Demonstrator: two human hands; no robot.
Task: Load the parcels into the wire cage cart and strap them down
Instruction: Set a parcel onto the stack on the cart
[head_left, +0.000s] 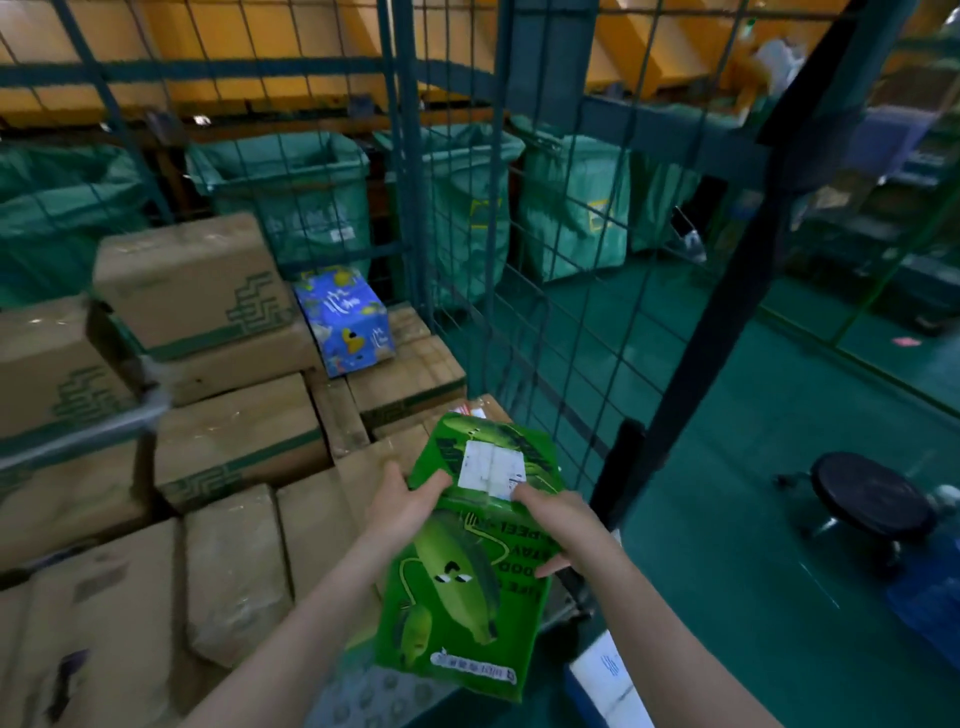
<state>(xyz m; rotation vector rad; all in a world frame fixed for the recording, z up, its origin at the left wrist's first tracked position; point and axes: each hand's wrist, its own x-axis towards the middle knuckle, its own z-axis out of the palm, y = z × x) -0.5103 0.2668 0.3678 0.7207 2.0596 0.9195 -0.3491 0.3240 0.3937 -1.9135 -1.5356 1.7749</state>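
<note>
A green parcel (467, 587) printed with a banana cartoon and a white label hangs over the cart's near right corner. My left hand (402, 506) holds its left edge, fingers lying on the top face. My right hand (553, 525) grips its right edge, thumb on top near the label. Inside the wire cage cart (524, 291) lie several brown cardboard boxes (234, 436) stacked in layers. A small blue patterned box (345, 319) sits tilted at the back, by the cage's corner post.
Green sacks (291, 192) on frames stand behind the cage's rear mesh. A black round stool (867, 493) stands on the green floor at right. A white and blue item (608, 675) lies low, near the cart's front corner.
</note>
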